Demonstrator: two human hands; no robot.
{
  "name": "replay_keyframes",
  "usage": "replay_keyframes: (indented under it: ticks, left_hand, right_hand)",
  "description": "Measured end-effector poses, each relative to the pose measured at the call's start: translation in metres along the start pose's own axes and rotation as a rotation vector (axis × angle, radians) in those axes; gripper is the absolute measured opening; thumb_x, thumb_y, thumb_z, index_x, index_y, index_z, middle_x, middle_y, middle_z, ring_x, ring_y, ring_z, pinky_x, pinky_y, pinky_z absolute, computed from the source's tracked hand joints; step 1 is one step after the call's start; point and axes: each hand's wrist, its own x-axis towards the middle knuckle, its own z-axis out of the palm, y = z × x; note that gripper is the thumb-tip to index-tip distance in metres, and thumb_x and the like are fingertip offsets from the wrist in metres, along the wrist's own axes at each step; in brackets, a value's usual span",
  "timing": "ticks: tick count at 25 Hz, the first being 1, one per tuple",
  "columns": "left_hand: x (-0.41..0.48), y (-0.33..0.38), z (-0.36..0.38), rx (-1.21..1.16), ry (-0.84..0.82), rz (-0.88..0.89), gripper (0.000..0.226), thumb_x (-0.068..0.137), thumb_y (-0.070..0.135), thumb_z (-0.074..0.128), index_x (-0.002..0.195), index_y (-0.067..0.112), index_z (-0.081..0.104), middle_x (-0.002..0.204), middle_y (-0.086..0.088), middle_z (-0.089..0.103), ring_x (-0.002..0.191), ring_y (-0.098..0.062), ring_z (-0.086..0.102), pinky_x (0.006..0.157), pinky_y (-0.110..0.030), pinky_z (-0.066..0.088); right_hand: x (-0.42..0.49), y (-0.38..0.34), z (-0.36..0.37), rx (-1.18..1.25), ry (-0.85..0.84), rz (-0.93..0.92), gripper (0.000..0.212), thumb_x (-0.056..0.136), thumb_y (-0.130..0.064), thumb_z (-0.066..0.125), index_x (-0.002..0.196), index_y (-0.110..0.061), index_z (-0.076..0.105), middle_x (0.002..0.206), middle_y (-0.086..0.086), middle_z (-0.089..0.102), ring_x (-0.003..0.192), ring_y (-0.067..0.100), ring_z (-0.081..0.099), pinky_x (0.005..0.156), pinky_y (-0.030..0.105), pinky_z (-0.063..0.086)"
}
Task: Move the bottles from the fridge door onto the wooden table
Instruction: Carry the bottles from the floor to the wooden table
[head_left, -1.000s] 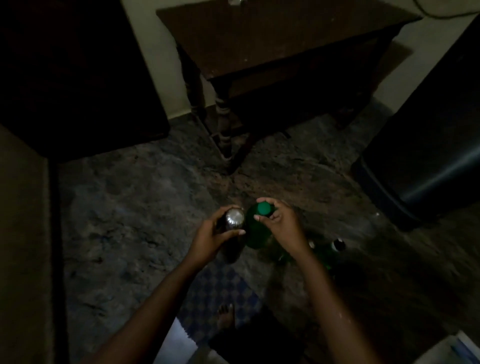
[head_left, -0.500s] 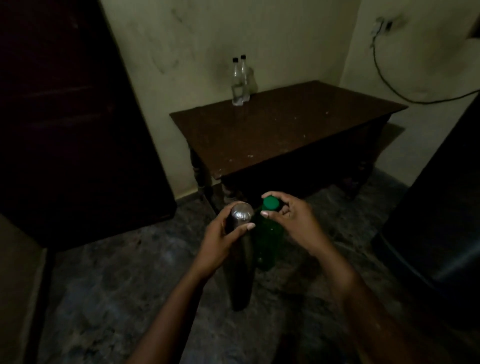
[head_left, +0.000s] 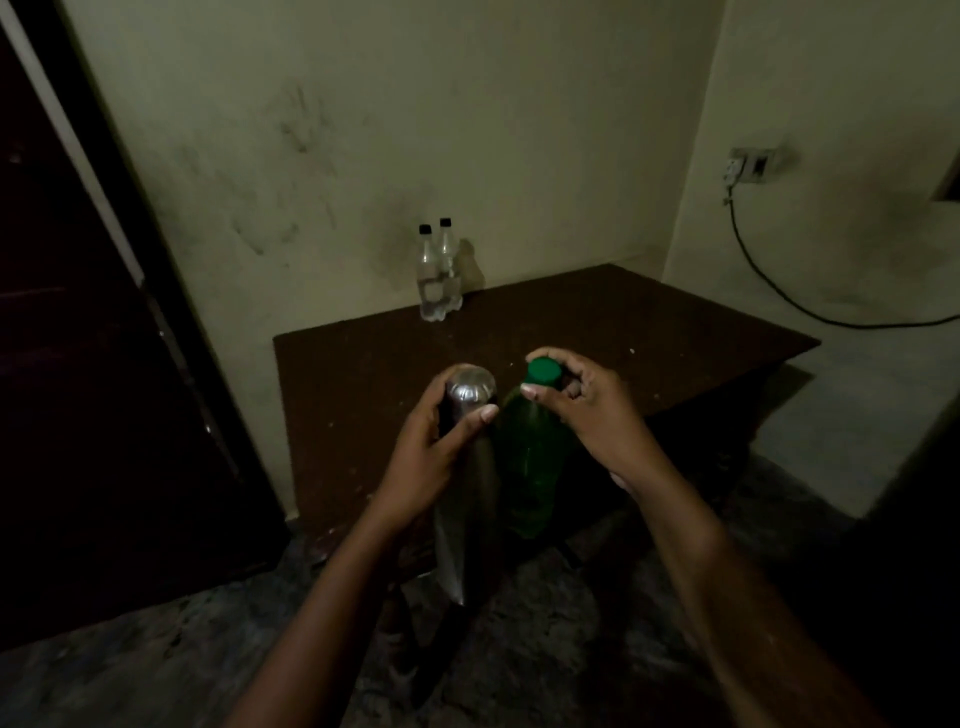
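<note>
**Wooden table reached; two bottles in hand, neither set down**

Wooden table (head_left: 675, 332) stands against the wall, its near edge just ahead of the person. Two bottles hang upright side by side in front of that edge, their bases below the tabletop.

The left hand (head_left: 426, 462) grips a steel bottle (head_left: 467, 525) around its neck, thumb across the front. This bottle is judged rigid, smooth and the heavier of the two; a hold this high could slip, and a grip on the body would be safer for placing.

The right hand (head_left: 592, 421) pinches a green plastic bottle (head_left: 530, 467) at its green cap (head_left: 544, 372). It is judged lighter, with walls that may give; it hangs freely from the cap and may swing.

Two clear bottles (head_left: 436, 278) with black caps already stand at the table's far edge, touching or nearly so.

Compared with half a second ago, the table is nearer and the bottle tops now show against the tabletop rather than the floor. Both grips are unchanged.
</note>
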Motion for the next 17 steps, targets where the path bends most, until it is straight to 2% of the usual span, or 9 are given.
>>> replay_keyframes:
  ticks: [2, 4, 6, 10, 14, 17]
  left_hand:
    - [0.047, -0.018, 0.01, 0.012, -0.004, 0.017, 0.04, 0.079, 0.026, 0.063, 0.117, 0.021, 0.052, 0.114, 0.011, 0.058, 0.104, 0.008, 0.055, 0.087, -0.007, 0.042]
    - [0.094, -0.036, 0.017, 0.042, -0.023, 0.041, 0.04, 0.075, 0.034, 0.064, 0.113, 0.029, 0.053, 0.115, 0.012, 0.058, 0.105, 0.006, 0.055, 0.088, -0.007, 0.042]
    - [0.146, -0.055, 0.026, 0.053, -0.042, 0.057, 0.037, 0.077, 0.03, 0.064, 0.112, 0.028, 0.053, 0.114, 0.011, 0.059, 0.104, 0.008, 0.055, 0.087, -0.007, 0.041]
    - [0.231, -0.085, 0.04, 0.069, -0.055, 0.04, 0.034, 0.083, 0.015, 0.062, 0.113, 0.027, 0.051, 0.112, 0.014, 0.058, 0.1, 0.014, 0.056, 0.084, -0.004, 0.041]
    - [0.313, -0.12, 0.054, 0.093, -0.011, 0.031, 0.034, 0.083, 0.01, 0.06, 0.108, 0.031, 0.051, 0.109, 0.016, 0.059, 0.097, 0.015, 0.056, 0.083, -0.004, 0.042]
    - [0.353, -0.148, 0.052, 0.06, 0.092, -0.012, 0.035, 0.081, 0.014, 0.062, 0.113, 0.027, 0.053, 0.113, 0.01, 0.061, 0.102, 0.008, 0.057, 0.088, -0.01, 0.044]
  right_hand:
    - [0.045, 0.013, -0.015, 0.032, 0.024, 0.003, 0.034, 0.08, -0.018, 0.067, 0.113, -0.024, 0.06, 0.097, 0.032, 0.064, 0.081, 0.036, 0.064, 0.076, 0.042, 0.054]
    - [0.087, 0.025, -0.028, 0.044, -0.004, 0.008, 0.037, 0.082, -0.015, 0.065, 0.118, -0.018, 0.058, 0.083, 0.013, 0.067, 0.071, 0.016, 0.065, 0.069, 0.027, 0.053]
    - [0.135, 0.043, -0.04, 0.062, -0.023, 0.007, 0.039, 0.083, -0.014, 0.064, 0.121, -0.015, 0.057, 0.078, -0.001, 0.062, 0.066, 0.003, 0.059, 0.066, 0.017, 0.049]
    - [0.218, 0.071, -0.06, 0.148, 0.009, 0.028, 0.037, 0.082, -0.006, 0.064, 0.119, -0.01, 0.058, 0.085, -0.001, 0.063, 0.065, -0.004, 0.06, 0.06, 0.006, 0.048]
    - [0.305, 0.104, -0.074, 0.166, -0.009, 0.024, 0.036, 0.082, -0.005, 0.064, 0.117, -0.01, 0.058, 0.079, -0.006, 0.061, 0.063, -0.004, 0.059, 0.057, 0.004, 0.047]
    - [0.367, 0.13, -0.073, 0.165, -0.05, 0.029, 0.037, 0.082, -0.008, 0.065, 0.118, -0.013, 0.058, 0.075, -0.007, 0.06, 0.06, -0.005, 0.059, 0.057, 0.005, 0.047]
